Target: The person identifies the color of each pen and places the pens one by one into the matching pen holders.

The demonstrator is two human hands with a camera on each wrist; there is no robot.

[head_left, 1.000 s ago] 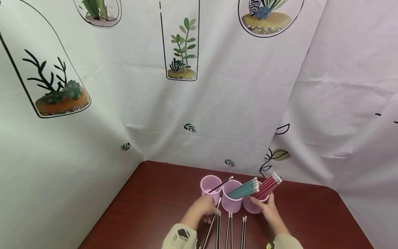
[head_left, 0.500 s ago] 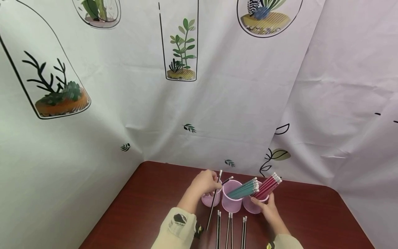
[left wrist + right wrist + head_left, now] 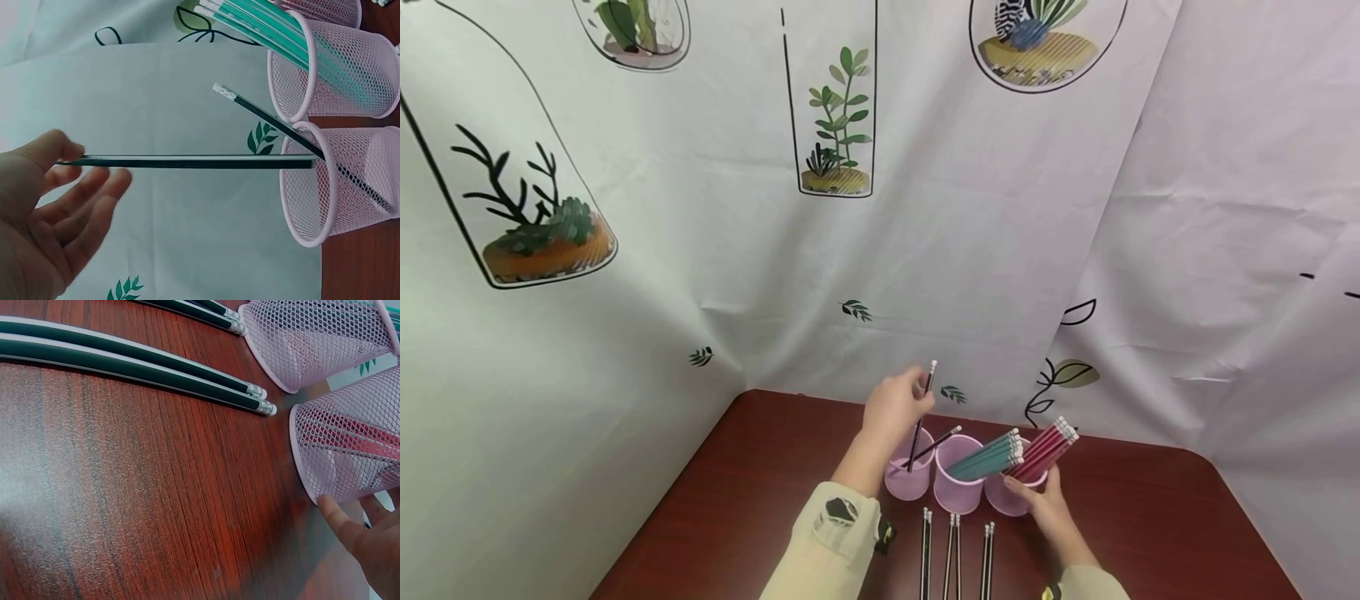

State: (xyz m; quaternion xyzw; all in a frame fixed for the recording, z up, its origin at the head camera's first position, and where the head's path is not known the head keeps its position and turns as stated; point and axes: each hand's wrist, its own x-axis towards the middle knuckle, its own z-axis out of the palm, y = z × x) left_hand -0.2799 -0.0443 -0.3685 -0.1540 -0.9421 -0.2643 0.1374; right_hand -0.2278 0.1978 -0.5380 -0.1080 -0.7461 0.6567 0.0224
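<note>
My left hand (image 3: pixel 895 404) pinches a black pencil (image 3: pixel 200 162) near its eraser end, above the left pink mesh cup (image 3: pixel 907 485). The pencil hangs steeply, its lower end inside the cup's mouth. Another black pencil (image 3: pixel 269 119) leans in that same cup, eraser outward. At the right pink mesh cup (image 3: pixel 1002 498), my right hand (image 3: pixel 1051 507) grips the side, thumb in front; in the right wrist view a fingertip (image 3: pixel 327 503) touches near its base. Dark pink pencils (image 3: pixel 1043 450) fill this cup. Teal pencils (image 3: pixel 987 458) lean in the middle cup (image 3: pixel 957 497).
Pairs of black pencils (image 3: pixel 988 558) lie on the dark red wooden table (image 3: pixel 737 500) in front of the cups, erasers toward them. A printed white cloth (image 3: pixel 955 250) hangs behind the table's back edge.
My left hand has lifted the black pencil off the table and carried it up and away over the left cup, turning it steeper. The right hand has stayed at its cup.
</note>
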